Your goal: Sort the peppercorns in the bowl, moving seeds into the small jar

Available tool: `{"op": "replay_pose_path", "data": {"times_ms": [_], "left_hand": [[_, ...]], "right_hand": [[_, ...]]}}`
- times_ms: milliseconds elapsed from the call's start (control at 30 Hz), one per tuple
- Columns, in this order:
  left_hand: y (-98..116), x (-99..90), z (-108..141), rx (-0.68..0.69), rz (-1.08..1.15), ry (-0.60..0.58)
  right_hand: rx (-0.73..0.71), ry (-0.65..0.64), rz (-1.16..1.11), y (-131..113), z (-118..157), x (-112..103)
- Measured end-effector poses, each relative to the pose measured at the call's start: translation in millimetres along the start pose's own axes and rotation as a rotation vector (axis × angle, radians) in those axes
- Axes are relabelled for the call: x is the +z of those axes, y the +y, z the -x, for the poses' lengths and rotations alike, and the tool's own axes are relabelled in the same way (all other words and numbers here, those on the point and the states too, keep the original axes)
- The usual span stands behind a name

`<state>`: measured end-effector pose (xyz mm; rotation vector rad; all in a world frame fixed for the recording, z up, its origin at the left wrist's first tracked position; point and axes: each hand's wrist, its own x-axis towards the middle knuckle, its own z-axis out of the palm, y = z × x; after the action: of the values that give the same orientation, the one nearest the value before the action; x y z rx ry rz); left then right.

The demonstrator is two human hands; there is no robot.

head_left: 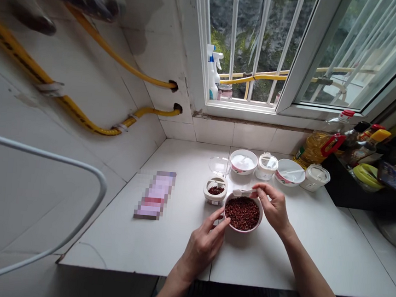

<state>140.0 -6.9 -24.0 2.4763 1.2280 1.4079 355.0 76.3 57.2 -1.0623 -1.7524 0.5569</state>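
A bowl (pixel 260 221) full of dark red Sichuan peppercorns (pixel 242 213) stands on the white tiled counter. My left hand (pixel 205 239) holds the bowl by its left rim, fingers bent against the side. Over the bowl's far edge, my right hand (pixel 273 206) pinches a small white spoon (pixel 243 192) by its handle, the spoon's head pointing left. Just left of the bowl sits a small spice jar (pixel 215 197), partly filled with similar peppercorns. Its clear lid (pixel 219 166) appears raised at the back. Whether the spoon carries anything is too small to tell.
Behind are a bowl of white grains (pixel 243 162), a lidded jar (pixel 266 166), another bowl with a white spoon (pixel 289 172) and a second jar (pixel 316 178). An oil bottle (pixel 312 147) stands back right. A blurred purple packet (pixel 155 195) lies left.
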Motion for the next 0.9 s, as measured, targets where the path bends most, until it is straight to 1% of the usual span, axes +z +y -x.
{"op": "replay_pose_path", "data": {"times_ms": [67, 133, 200, 267, 367, 433, 533, 600, 700, 900], "left_hand": [[-0.1, 0.0, 0.3, 0.001, 0.002, -0.001], [-0.3, 0.4, 0.8, -0.001, 0.004, -0.001], [-0.4, 0.8, 1.3, -0.005, 0.004, 0.001], [-0.3, 1.1, 1.5, -0.005, 0.005, 0.004], [0.2, 1.1, 1.4, -0.008, 0.008, 0.004], [0.5, 0.8, 1.2, -0.011, 0.011, 0.0], [0.4, 0.4, 1.0, -0.012, 0.005, -0.015], [0.0, 0.2, 0.9, -0.008, 0.007, -0.013], [-0.2, 0.1, 1.1, -0.007, 0.014, -0.012], [0.1, 0.3, 1.4, -0.009, 0.01, -0.008]], "right_hand": [[0.005, -0.054, 0.067, 5.3, 1.4, -2.4], [-0.022, -0.108, 0.126, 9.5, 2.7, 0.2], [-0.043, -0.168, 0.147, 11.5, 3.8, 5.3], [-0.033, -0.207, 0.13, 11.3, 4.2, 9.0], [0.057, -0.171, 0.064, 8.9, 3.4, 8.0], [0.164, -0.133, -0.012, 7.7, 2.5, 4.4], [0.329, -0.114, -0.171, 7.5, 1.2, -0.4], [0.391, -0.106, -0.251, 8.1, 0.4, -1.6], [0.41, -0.092, -0.272, 8.6, -0.3, -1.2], [0.34, -0.074, -0.15, 7.6, -0.1, 2.1]]}}
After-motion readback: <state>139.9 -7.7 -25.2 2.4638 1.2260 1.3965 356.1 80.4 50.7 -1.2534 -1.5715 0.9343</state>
